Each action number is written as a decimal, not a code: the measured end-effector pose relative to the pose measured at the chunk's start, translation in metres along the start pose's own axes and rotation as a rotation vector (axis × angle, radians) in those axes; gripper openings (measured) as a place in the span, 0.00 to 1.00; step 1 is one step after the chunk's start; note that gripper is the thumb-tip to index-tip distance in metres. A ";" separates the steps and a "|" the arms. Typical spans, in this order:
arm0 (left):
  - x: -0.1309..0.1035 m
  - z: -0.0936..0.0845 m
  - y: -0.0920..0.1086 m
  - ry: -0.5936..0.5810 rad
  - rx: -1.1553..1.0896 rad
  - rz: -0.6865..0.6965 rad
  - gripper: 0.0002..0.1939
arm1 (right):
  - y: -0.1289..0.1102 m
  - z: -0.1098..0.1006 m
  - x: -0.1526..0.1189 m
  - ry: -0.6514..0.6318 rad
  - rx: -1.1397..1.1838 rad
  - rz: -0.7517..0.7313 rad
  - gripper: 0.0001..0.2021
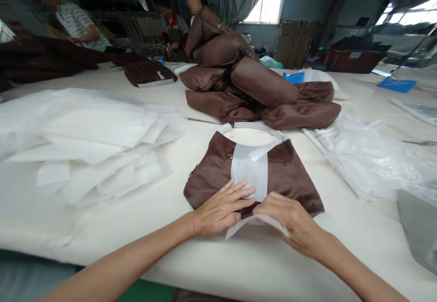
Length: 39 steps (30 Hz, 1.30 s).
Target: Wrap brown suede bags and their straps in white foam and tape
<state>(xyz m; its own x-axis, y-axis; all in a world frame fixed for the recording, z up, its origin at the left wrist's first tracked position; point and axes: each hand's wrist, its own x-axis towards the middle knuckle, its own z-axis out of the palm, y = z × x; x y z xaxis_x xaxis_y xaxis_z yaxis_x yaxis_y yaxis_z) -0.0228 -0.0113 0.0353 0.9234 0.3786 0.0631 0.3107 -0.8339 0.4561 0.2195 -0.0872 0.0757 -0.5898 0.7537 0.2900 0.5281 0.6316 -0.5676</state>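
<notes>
Brown bag looks soft; hold its twelve o'clock strap. Your left hand lies flat, right hand pinches paper.

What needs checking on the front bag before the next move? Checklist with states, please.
1. Brown bag lying on the table: ok, handle side away from the person.
2. Left hand bracing it: ok, laid flat over the bag's lower front and the white paper band.
3. Right hand on the paper flap: ok, curled over it by the bag's near edge.
4. Flap and band one piece: cannot tell, hands hide any join.
5. Handle wrap tucked in: not ok, one end lies across the band.
6. Band fastened underneath: cannot tell, underside hidden.
</notes>
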 end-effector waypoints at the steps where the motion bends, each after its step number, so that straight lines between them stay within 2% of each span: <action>1: -0.001 -0.004 -0.001 -0.004 -0.061 -0.012 0.26 | 0.008 -0.001 0.009 0.041 0.027 0.083 0.16; 4: -0.001 -0.016 -0.002 0.017 -0.229 -0.026 0.27 | 0.029 0.009 0.025 0.146 0.054 0.301 0.21; 7: 0.003 -0.018 0.000 0.128 -0.402 -0.073 0.32 | 0.042 0.024 0.029 0.222 0.082 0.441 0.23; 9: 0.009 -0.011 0.002 0.246 -0.476 -0.219 0.30 | 0.046 0.033 0.029 0.285 0.106 0.531 0.23; 12: 0.019 0.003 0.004 0.380 -0.540 -0.468 0.19 | 0.048 0.042 0.031 0.370 0.117 0.648 0.22; 15: 0.024 0.012 0.001 0.431 -0.580 -0.583 0.14 | 0.050 0.047 0.035 0.404 0.085 0.719 0.20; 18: 0.023 0.016 -0.003 0.456 -0.512 -0.645 0.13 | 0.052 0.050 0.038 0.389 0.063 0.766 0.18; 20: 0.020 0.017 -0.004 0.501 -0.457 -0.631 0.13 | 0.053 0.050 0.040 0.374 0.061 0.801 0.17; 22: 0.016 0.017 -0.002 0.629 -0.342 -0.547 0.09 | 0.053 0.049 0.043 0.362 0.058 0.838 0.17; 24: 0.012 0.016 0.004 0.749 -0.099 -0.410 0.09 | 0.053 0.048 0.045 0.353 0.061 0.873 0.19; 25: 0.011 0.015 0.007 0.761 0.044 -0.326 0.11 | 0.053 0.047 0.046 0.349 0.063 0.885 0.19; 26: 0.011 0.015 0.011 0.727 0.171 -0.233 0.13 | 0.053 0.046 0.047 0.346 0.066 0.892 0.20; 28: 0.014 0.016 0.015 0.555 0.343 -0.072 0.18 | 0.053 0.046 0.048 0.346 0.066 0.886 0.19; 30: 0.020 0.022 0.014 0.382 0.461 -0.005 0.24 | 0.054 0.047 0.048 0.362 0.073 0.879 0.18; 32: 0.026 0.030 0.011 0.295 0.567 -0.038 0.33 | 0.054 0.048 0.047 0.409 0.117 0.885 0.16; 35: 0.030 0.040 0.007 0.288 0.643 -0.117 0.38 | 0.054 0.050 0.045 0.547 0.191 0.895 0.16; 37: 0.030 0.043 0.008 0.277 0.652 -0.148 0.38 | 0.056 0.050 0.045 0.682 0.246 0.907 0.17; 39: 0.029 0.044 0.010 0.256 0.652 -0.176 0.38 | 0.057 0.050 0.044 0.867 0.404 0.930 0.13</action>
<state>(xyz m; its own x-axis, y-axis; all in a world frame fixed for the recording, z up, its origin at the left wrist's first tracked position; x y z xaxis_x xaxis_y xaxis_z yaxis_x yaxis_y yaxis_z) 0.0170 -0.0260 0.0022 0.7904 0.5448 0.2800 0.5948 -0.7919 -0.1384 0.1934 -0.0273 0.0179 0.5447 0.8384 -0.0194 0.2140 -0.1614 -0.9634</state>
